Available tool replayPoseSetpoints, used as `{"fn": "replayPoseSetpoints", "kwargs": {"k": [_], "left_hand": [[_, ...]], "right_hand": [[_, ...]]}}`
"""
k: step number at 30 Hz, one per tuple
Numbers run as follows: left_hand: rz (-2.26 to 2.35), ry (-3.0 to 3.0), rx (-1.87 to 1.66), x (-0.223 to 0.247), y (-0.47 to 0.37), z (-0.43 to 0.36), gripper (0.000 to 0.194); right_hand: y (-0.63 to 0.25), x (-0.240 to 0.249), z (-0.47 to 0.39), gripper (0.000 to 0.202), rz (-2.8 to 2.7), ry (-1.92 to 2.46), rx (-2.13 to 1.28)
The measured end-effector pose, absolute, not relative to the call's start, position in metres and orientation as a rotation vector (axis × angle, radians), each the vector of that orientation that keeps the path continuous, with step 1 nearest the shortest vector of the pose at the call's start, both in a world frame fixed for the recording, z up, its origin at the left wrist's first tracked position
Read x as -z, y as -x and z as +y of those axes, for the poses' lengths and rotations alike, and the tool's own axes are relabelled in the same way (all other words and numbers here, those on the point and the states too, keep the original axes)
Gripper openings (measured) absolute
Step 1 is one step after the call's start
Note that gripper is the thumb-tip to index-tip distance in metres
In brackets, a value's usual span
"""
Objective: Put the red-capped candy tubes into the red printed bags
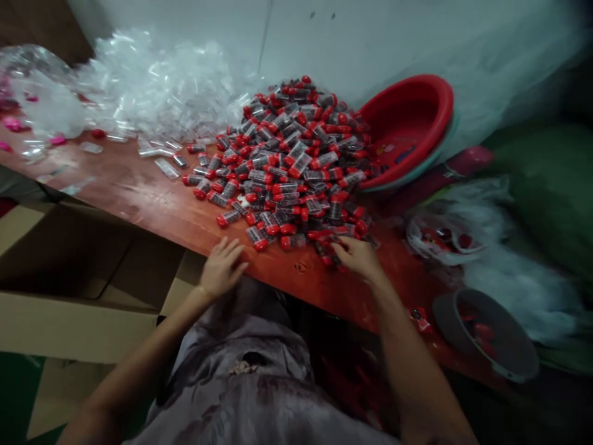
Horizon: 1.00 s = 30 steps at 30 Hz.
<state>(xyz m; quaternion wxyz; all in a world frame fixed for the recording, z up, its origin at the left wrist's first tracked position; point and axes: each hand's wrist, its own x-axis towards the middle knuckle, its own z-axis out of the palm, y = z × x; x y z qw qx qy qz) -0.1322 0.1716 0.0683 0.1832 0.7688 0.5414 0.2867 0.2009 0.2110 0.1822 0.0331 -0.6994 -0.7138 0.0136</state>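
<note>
A large heap of small clear plastic containers with red caps (282, 161) is piled on the reddish-brown table, and dark contents show through many of them. My right hand (359, 256) is at the heap's near right edge, its fingers curled together against some dark and red pieces (327, 252). What exactly lies between those fingers is blurred and partly hidden. At the table's front edge, my left hand (223, 267) has its fingers spread and nothing in it. The nearest container to it is a red-capped one (257, 238) lying just beyond its fingertips.
Clear plastic tubes (157, 86) form a pile at the back left. A red basin (440, 99) leans tilted behind the heap. To the right are a plastic bag (417, 244) and a grey bucket (445, 315). An open cardboard box (74, 324) stands below the table's left edge.
</note>
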Motion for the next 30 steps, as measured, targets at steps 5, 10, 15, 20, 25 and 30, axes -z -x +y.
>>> {"fn": "replayPoseSetpoints", "kwargs": {"k": [5, 10, 15, 20, 25, 30], "left_hand": [[1.509, -2.239, -0.629, -0.075, 0.071, 0.201, 0.060], [1.349, -2.209, -0.655, -0.081, 0.077, 0.222, 0.048], [1.450, -1.773, -0.987, -0.088, 0.136, 0.231, 0.039], [1.517, -1.922, -0.975, -0.073, 0.171, 0.216, 0.038], [1.606, -2.195, -0.793, -0.053, 0.155, 0.205, 0.038], [1.777, -2.101, -0.772, -0.057, 0.123, 0.211, 0.036]], "right_hand": [[-0.192, -0.179, 0.188, 0.031, -2.082, 1.836, -0.049], [-0.114, -0.166, 0.151, 0.028, -2.487, 1.585, -0.010], [-0.035, -0.138, 0.166, 0.033, -2.653, 1.679, 0.027], [0.009, -0.125, 0.194, 0.026, -2.769, 1.579, -0.042], [0.002, -0.153, 0.241, 0.024, -2.838, 1.437, -0.066], [0.006, -0.163, 0.322, 0.031, -2.879, 1.485, 0.316]]}}
